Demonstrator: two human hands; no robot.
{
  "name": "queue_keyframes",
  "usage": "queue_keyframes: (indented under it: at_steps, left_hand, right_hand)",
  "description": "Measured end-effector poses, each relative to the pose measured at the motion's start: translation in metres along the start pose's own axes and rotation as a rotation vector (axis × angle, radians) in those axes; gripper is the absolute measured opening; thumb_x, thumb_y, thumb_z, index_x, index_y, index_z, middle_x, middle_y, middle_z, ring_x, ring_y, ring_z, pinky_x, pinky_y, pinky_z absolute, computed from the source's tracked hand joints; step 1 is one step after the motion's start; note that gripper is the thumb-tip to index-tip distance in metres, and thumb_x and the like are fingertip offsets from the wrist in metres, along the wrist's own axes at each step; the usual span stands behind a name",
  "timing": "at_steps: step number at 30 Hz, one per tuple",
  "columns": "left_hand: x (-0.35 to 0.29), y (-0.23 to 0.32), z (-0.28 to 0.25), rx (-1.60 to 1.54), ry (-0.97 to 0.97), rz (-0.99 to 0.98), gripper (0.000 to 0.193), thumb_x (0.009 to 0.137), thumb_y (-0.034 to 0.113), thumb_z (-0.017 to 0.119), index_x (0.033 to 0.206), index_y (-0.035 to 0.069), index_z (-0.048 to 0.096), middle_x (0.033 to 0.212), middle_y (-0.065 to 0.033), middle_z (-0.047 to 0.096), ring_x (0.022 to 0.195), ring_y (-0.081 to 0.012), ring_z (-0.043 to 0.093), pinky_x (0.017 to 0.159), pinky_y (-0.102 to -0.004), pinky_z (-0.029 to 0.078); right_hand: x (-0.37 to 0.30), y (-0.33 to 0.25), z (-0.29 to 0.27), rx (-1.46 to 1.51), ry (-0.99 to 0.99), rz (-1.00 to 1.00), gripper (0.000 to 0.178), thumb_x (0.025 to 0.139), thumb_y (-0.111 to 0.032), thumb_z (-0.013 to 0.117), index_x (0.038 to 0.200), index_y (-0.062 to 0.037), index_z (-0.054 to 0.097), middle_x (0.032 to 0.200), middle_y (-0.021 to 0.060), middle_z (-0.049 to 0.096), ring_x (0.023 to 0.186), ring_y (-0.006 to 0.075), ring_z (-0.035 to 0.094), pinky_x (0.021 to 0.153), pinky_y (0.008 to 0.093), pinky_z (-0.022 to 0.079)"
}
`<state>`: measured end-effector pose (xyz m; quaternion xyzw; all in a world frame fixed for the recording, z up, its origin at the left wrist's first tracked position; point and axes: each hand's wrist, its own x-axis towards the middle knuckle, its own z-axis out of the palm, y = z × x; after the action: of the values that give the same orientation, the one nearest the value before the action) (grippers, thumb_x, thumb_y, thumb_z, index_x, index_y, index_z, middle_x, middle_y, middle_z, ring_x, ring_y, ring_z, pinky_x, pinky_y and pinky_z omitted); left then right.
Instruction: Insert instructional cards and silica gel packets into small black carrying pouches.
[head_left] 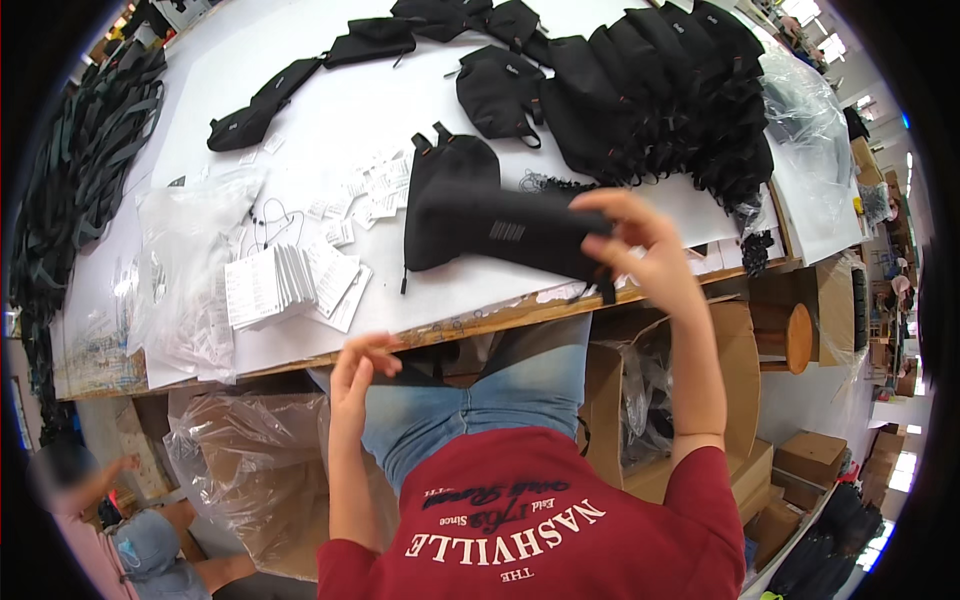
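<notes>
My right hand has its thumb and fingers around the right end of a black fabric bag, which is smeared by motion and held above the table's front edge. Partly beneath it, another black bag with two short loops at its top lies on the white table. My left hand is just off the front edge, its fingers bent and apart, with nothing in it. Nearest to that hand is a stack of white printed cards, partly fanned out.
Black bags overlap in a large pile at the back right; several more line the back. Small white tags and clear plastic bags lie leftward. Dark straps hang far left. Open cartons stand below. Another person sits lower left.
</notes>
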<state>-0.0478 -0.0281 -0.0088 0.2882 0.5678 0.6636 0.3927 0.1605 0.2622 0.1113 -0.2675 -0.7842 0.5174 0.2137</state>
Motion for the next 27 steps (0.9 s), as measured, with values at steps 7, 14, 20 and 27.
queue_keyframes:
  at_steps: [7, 14, 20, 27]
  left_hand:
    - [-0.057, -0.096, -0.027, 0.198, 0.017, -0.346, 0.018, 0.093, 0.013, 0.056, 0.104, -0.001, 0.061, 0.089, -0.0072, 0.066, 0.08, -0.0117, 0.06, 0.074, -0.0248, 0.048]
    - [-0.054, -0.108, -0.012, 0.515, 0.121, -0.184, 0.011, 0.091, 0.008, 0.058, 0.096, 0.002, 0.064, 0.077, -0.0059, 0.066, 0.071, -0.0113, 0.062, 0.065, -0.0231, 0.048]
    - [-0.055, -0.108, -0.012, 0.444, 0.161, -0.173, 0.01, 0.091, 0.008, 0.056, 0.096, 0.002, 0.063, 0.073, -0.0057, 0.065, 0.068, -0.0113, 0.062, 0.064, -0.0237, 0.048]
    - [-0.055, -0.097, -0.007, 0.452, 0.178, -0.199, 0.016, 0.096, 0.013, 0.051, 0.098, 0.0, 0.061, 0.074, -0.0042, 0.061, 0.069, -0.009, 0.058, 0.064, -0.0219, 0.046]
  right_hand:
    - [0.103, -0.025, -0.127, -0.309, 0.608, -0.341, 0.038, 0.083, -0.021, 0.072, 0.117, -0.0093, 0.063, 0.073, 0.0017, 0.063, 0.052, 0.0055, 0.054, 0.05, 0.0169, 0.041]
    - [0.163, 0.011, -0.212, -0.573, 0.848, -0.207, 0.043, 0.082, -0.023, 0.073, 0.121, -0.0102, 0.06, 0.073, 0.0023, 0.064, 0.057, 0.0079, 0.061, 0.053, 0.0174, 0.045]
    - [0.17, 0.028, -0.217, -0.721, 0.602, -0.033, 0.063, 0.079, -0.03, 0.072, 0.135, -0.0113, 0.047, 0.081, 0.0113, 0.063, 0.062, 0.0156, 0.065, 0.059, 0.0274, 0.051]
    - [0.115, 0.008, -0.127, -0.668, 1.061, -0.59, 0.022, 0.083, -0.013, 0.065, 0.105, -0.0119, 0.063, 0.087, 0.0032, 0.064, 0.061, 0.0102, 0.054, 0.056, 0.0255, 0.044]
